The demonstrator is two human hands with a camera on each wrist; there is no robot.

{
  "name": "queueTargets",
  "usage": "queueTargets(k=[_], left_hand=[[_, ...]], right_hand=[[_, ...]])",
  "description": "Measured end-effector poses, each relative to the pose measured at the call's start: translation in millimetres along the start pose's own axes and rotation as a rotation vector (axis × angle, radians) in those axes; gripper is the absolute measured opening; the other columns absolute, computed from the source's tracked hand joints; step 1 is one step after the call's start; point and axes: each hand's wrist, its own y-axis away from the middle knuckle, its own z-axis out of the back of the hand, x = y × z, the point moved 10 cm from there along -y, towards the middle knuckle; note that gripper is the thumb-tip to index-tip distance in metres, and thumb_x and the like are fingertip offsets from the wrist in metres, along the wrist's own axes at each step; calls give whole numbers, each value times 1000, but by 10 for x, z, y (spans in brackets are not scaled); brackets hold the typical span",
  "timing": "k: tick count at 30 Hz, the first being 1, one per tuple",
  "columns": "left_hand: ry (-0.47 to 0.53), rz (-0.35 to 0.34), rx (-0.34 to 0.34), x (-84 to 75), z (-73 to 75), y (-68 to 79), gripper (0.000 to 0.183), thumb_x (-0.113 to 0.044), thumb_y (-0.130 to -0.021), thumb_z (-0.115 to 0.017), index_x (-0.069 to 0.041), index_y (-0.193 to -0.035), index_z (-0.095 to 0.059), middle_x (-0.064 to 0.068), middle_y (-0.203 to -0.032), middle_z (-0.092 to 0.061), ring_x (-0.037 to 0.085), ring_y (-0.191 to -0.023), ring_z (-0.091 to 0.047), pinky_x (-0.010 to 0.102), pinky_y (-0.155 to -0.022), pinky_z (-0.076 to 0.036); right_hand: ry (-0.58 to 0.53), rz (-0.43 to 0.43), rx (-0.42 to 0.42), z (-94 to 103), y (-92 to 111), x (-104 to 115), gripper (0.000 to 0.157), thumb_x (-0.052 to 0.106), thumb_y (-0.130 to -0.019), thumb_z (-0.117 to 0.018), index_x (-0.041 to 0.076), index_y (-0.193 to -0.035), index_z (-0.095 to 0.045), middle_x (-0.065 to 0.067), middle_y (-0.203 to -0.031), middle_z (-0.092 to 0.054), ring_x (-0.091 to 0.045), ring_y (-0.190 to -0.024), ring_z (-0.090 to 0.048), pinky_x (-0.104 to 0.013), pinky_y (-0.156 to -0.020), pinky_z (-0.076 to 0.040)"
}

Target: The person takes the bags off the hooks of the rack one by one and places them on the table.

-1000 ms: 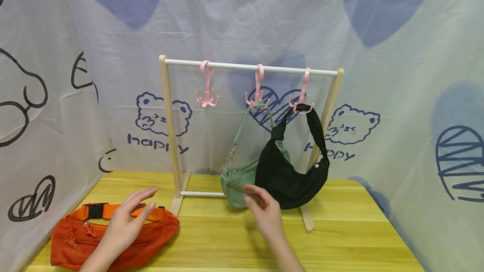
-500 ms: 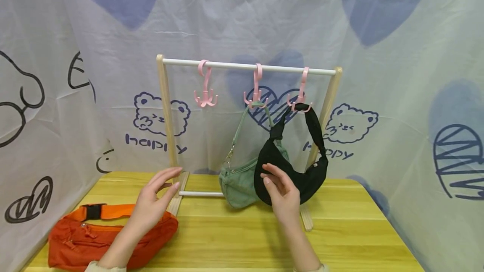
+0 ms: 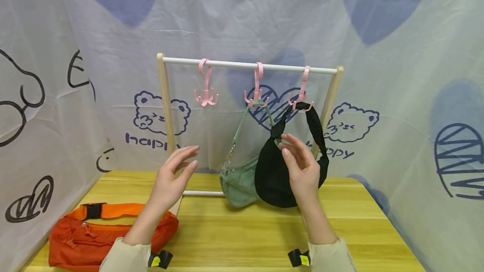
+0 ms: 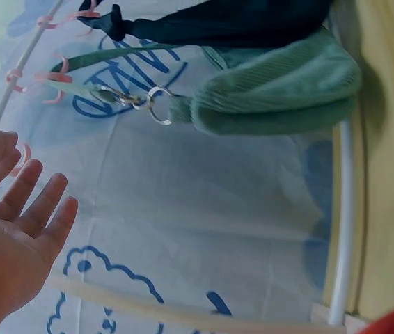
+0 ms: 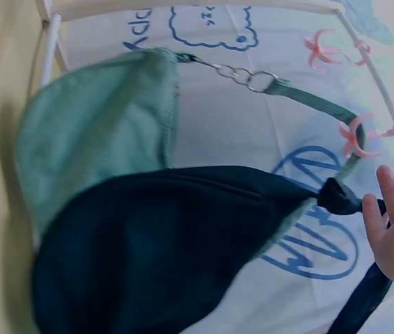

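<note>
My left hand (image 3: 172,179) is raised in front of the rack's left post, fingers relaxed and holding nothing. My right hand (image 3: 303,171), also holding nothing, is in front of the black shoulder bag (image 3: 273,179) and covers part of it in the head view. That bag hangs by its knotted strap from the right pink hook (image 3: 302,95). Partly behind it, the green corduroy bag (image 3: 239,186) hangs from the middle pink hook (image 3: 258,91) by a strap with metal rings (image 4: 159,106). In the right wrist view, my fingers are close to the black strap's knot (image 5: 337,197).
An orange-red waist bag (image 3: 90,238) with a black buckle lies on the wooden table (image 3: 227,238) at the left. The left pink hook (image 3: 206,93) hangs bare on the rack's white rail (image 3: 230,64). A printed cloth (image 3: 242,20) surrounds the table.
Both hands have risen and moved to the right, the left one from over the waist bag, the right one across the black bag. The bags have stayed in place.
</note>
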Motion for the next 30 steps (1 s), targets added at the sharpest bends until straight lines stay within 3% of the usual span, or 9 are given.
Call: queueTargets(k=[10,16,22,30], left_hand=[[77,-48,-27,-170,-171,-256,39,4,-100,-64,4,-139,-61,16,-141,-60,28,-124,-60,24,-104,-50],[130,-66,-37,-225,-285,-404,39,4,-100,-63,5,-139,-61,17,-139,-60,26,-124,-61,26,-105,-50],[151,-88,-37,-281,-432,-553,38,3,-101,-63,4,-139,-61,18,-140,-60,35,-125,-60,29,-104,-52],[149,-97,-60,-340,-620,-734,40,1,-99,-66,0,-139,-63,14,-142,-61,33,-127,-59,38,-104,-52]], right_hand=[[67,149,47,-31,-393,329,36,-4,-101,-61,-1,-137,-63,-16,-134,-67,-23,-116,-67,-24,-101,-52],[123,254,93,-94,-621,497,36,-6,-100,-62,-1,-136,-64,-16,-134,-67,-27,-116,-67,-31,-104,-52],[165,369,128,-164,-834,638,37,-7,-98,-64,-1,-135,-66,-15,-133,-68,-35,-117,-64,-39,-106,-52],[305,492,197,-326,-1054,818,39,-1,-98,-68,2,-137,-66,-12,-136,-67,-26,-122,-64,-40,-104,-51]])
